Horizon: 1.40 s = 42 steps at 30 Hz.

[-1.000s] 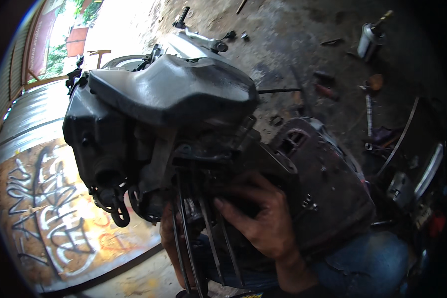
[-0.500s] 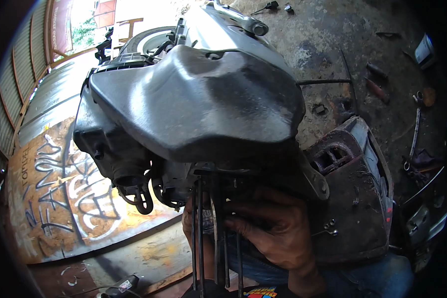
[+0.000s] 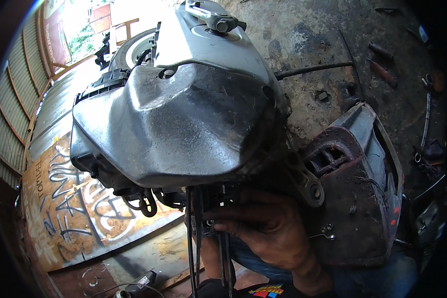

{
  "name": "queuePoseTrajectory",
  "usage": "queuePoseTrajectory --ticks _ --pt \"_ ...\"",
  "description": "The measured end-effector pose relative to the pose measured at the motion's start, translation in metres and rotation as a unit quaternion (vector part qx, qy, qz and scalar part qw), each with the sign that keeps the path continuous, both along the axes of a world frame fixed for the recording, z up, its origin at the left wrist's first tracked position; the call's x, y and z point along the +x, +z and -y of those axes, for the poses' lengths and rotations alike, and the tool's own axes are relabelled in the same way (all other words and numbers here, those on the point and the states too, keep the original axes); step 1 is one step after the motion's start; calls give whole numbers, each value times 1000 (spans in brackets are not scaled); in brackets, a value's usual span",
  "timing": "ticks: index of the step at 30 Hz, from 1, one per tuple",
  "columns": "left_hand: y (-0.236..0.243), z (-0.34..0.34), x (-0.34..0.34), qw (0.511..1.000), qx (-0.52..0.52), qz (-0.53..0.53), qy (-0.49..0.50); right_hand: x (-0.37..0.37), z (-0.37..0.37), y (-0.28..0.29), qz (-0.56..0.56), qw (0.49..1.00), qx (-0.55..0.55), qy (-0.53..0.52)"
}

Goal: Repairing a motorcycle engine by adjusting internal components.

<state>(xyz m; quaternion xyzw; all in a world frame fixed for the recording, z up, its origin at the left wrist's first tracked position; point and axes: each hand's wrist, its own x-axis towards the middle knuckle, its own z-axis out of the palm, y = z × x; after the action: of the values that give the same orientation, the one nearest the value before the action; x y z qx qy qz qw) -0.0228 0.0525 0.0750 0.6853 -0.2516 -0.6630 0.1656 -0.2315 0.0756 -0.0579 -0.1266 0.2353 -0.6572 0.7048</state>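
Note:
A large black plastic housing (image 3: 184, 124) of a scooter fills the middle, with a silver-grey casing (image 3: 218, 42) beyond it. Several long dark rods (image 3: 191, 248) stick out from under its near edge. My right hand (image 3: 275, 228) reaches in from the right among these rods. Its thumb and forefinger are pinched together over a small part with a metal ring showing (image 3: 210, 223); its kind is unclear. My left hand is mostly hidden behind the rods, with only its wrist and forearm (image 3: 212, 256) plainly showing; its fingers cannot be made out.
A dark panel (image 3: 342, 208) with a slotted opening lies at the right, with small bolts and a thin tool (image 3: 328, 231) on it. A wrench (image 3: 426, 119) and loose parts are on the stained floor. A painted board (image 3: 79, 203) stands left; a black device with a cord (image 3: 141, 283) lies below.
The view has shifted, so the housing sits further left and more floor shows at right. My right thumb and forefinger have come forward between the rods onto the small part.

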Motion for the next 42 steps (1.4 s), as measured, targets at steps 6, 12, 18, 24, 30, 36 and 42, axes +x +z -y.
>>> queuePoseTrajectory --ticks 6,12,18,24,30,36,42 --pt "3 3 -4 1000 7 12 0 -1 2 -2 6 1000 -11 4" --pt "4 4 -5 1000 9 14 0 -3 0 -3 17 1000 -7 25" --pt "3 7 -3 1000 5 9 -4 -2 2 -4 -20 1000 -22 6" --pt "0 9 1 1000 -4 -10 -9 -10 2 3 -37 996 26 73" --pt "-7 9 11 999 -18 -37 -19 -3 -1 10 -67 997 28 5" --pt "-19 9 21 995 -43 -82 -39 6 -9 16 -173 984 27 -43" --pt "-34 19 32 981 -68 -169 -72 15 -15 27 -103 992 76 -21"
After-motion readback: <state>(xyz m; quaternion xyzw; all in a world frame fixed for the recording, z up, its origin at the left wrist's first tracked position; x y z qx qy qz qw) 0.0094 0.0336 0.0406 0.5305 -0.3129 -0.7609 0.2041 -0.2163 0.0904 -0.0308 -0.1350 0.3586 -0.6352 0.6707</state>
